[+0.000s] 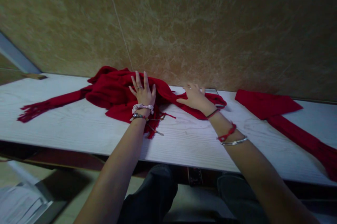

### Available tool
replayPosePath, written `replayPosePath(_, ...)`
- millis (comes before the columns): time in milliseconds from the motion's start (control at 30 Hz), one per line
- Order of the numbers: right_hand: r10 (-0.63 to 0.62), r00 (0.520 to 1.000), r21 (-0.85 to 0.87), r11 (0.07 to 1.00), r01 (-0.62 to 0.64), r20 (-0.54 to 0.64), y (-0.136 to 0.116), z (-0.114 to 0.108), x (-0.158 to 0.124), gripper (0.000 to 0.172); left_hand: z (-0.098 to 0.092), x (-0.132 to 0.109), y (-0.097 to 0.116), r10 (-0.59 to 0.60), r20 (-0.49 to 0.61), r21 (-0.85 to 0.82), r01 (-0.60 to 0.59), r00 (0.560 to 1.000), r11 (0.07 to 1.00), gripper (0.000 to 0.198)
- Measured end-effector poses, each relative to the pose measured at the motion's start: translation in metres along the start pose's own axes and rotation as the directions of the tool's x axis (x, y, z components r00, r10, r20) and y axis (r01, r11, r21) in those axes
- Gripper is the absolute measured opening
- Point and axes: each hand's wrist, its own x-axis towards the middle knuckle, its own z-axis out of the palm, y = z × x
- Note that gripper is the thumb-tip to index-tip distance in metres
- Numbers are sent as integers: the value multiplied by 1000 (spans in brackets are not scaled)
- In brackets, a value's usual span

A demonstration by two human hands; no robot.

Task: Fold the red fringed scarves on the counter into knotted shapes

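Observation:
A crumpled red scarf (pixel 110 89) lies on the white wood-grain table (pixel 184 146), its fringed end stretched out to the left. My left hand (pixel 143 94) rests flat on the bunched cloth with its fingers spread, a ring on one finger. Over the narrower stretch of red fabric to the right, my right hand (pixel 196 97) lies with thumb and fingers apart. Part of that fabric is hidden under the hand. Another short fringe hangs below my left wrist, toward the table's front edge.
Farther right, a second red scarf (pixel 263 103) lies folded, its fringed tail running to the frame's edge. A marbled tile wall (pixel 168 34) borders the table at the back. A small brown block (pixel 34 76) sits at the left back. Papers (pixel 21 204) lie at lower left.

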Motion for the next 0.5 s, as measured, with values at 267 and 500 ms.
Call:
replayPosePath(267, -24, 998, 109, 994, 17, 60, 12, -9, 45, 21, 3, 5, -9, -40, 17, 18, 40, 999, 999, 59)
replayPosePath(500, 642, 742, 918, 385, -93, -194, 117, -85, 23, 13, 4, 6, -22, -159, -17, 46, 160, 987, 986, 62)
